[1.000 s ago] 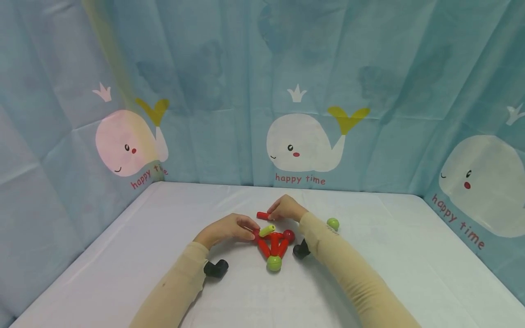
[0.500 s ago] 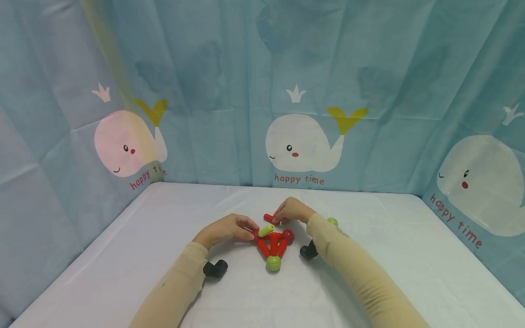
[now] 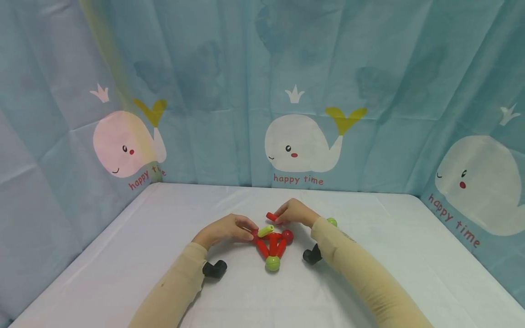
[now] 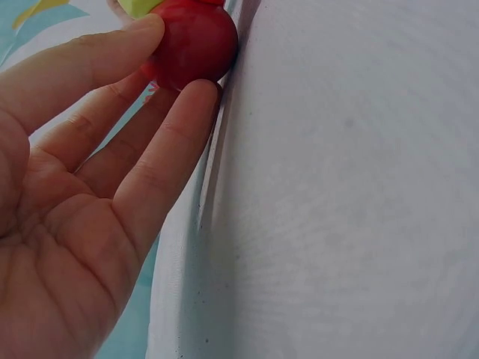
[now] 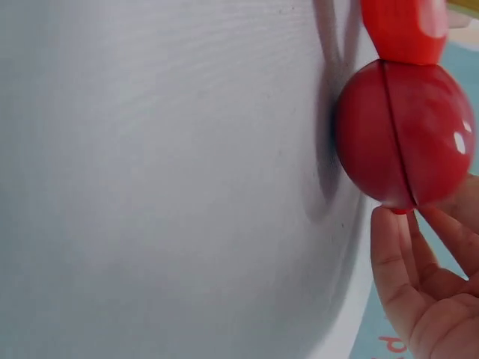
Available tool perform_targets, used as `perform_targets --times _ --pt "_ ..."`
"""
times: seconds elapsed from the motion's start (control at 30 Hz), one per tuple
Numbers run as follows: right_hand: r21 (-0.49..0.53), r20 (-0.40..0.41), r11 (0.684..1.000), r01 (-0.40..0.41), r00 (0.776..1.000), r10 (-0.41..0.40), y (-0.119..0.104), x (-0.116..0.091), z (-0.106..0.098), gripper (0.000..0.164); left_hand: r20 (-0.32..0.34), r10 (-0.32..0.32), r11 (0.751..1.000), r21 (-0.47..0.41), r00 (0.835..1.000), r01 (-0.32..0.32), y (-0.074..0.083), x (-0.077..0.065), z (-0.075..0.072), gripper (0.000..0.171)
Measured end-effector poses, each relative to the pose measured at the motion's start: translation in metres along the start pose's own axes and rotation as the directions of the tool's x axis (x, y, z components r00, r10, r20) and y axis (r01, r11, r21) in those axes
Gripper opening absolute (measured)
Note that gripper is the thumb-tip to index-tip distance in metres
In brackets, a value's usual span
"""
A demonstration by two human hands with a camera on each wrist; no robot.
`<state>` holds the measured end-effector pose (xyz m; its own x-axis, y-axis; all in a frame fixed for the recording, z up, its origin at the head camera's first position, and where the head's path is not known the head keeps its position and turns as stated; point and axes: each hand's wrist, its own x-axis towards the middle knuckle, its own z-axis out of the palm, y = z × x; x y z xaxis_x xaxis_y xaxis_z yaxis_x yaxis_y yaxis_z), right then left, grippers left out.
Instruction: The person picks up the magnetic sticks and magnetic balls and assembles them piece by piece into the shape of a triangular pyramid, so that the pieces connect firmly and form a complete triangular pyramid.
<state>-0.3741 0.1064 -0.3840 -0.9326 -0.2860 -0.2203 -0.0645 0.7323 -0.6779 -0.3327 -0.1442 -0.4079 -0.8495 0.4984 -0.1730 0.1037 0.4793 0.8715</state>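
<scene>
My left hand [image 3: 229, 228] grips a dark red ball [image 4: 198, 45] between thumb and fingertips. That ball forms the left corner of a flat triangle of red rods [image 3: 272, 245], with a green ball [image 3: 272, 263] at the near corner and another red ball [image 5: 404, 134] at the right one. A yellow-green rod [image 3: 265, 231] sticks up from the held ball, tilted to the right. Just behind the triangle, my right hand [image 3: 296, 212] pinches a loose red rod [image 3: 271, 217] by its right end. In the right wrist view the right-corner ball hides most of that rod.
A second green ball [image 3: 332, 222] lies behind the right forearm, partly covered by the sleeve. Black wrist cameras [image 3: 215, 269] sit under both wrists. The white table [image 3: 229, 305] ends at a blue curtain [image 3: 213, 136] with printed whales.
My right hand has shifted slightly right and nearer, drawing the red rod along and turning it. My left hand keeps its grip on the red ball.
</scene>
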Motion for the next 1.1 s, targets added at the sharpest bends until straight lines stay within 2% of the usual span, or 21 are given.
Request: perform_targets --times 0.2,0.37,0.6,1.1 --pt "0.064 -0.029 0.997 0.033 0.999 -0.032 0.008 -0.015 -0.01 0.024 -0.004 -0.011 1.0 0.007 1.0 0.011 0.001 -0.001 0.002 0.031" --pt "0.112 -0.021 0.993 0.036 0.999 -0.033 0.008 -0.029 -0.016 0.027 -0.018 -0.04 0.999 0.011 0.999 0.04 0.0 0.001 0.002 0.029" --pt "0.13 -0.014 0.989 0.067 0.998 -0.066 0.007 -0.045 -0.018 0.028 -0.022 -0.028 0.999 0.019 0.999 0.028 -0.001 0.001 0.002 0.028" --pt "0.145 -0.012 0.984 0.107 0.994 -0.106 0.015 -0.049 -0.014 0.027 -0.03 -0.021 1.0 0.012 0.999 0.021 0.001 -0.001 0.002 0.028"
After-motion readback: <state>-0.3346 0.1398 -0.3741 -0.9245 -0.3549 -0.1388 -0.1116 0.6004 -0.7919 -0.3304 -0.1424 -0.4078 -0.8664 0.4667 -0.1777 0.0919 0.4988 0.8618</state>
